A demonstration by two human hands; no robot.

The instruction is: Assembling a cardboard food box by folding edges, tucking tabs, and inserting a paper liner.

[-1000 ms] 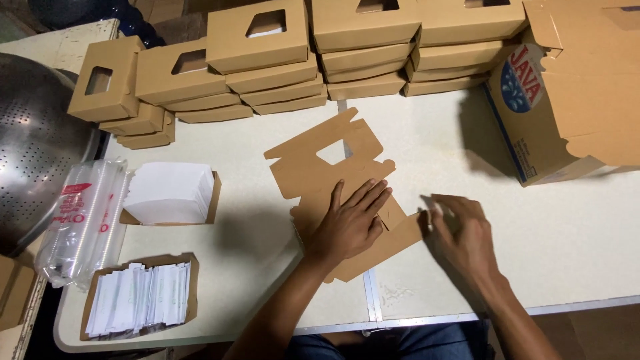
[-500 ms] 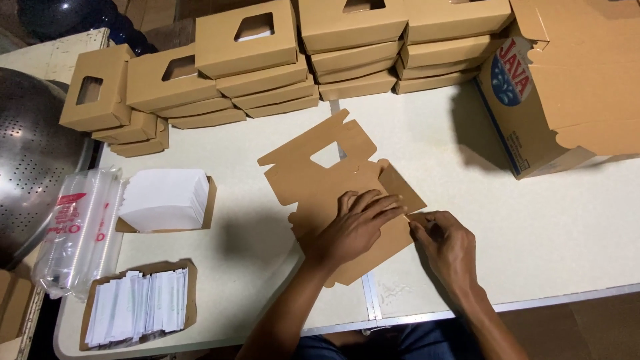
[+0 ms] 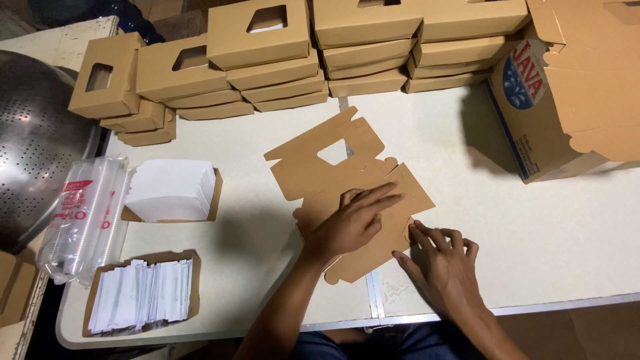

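Pressing flat box blank mid-table: left hand spread open, palm down on it; right hand fingertips curled at the blank's right edge, pinching nothing I can see. Looks like the folding step; next needs a flap lifted along a crease. Pale table, folded boxes stacked behind, napkins left.

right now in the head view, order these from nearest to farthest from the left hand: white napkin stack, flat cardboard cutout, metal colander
1. flat cardboard cutout, directly under the left hand
2. white napkin stack, to its left
3. metal colander, at the far left edge
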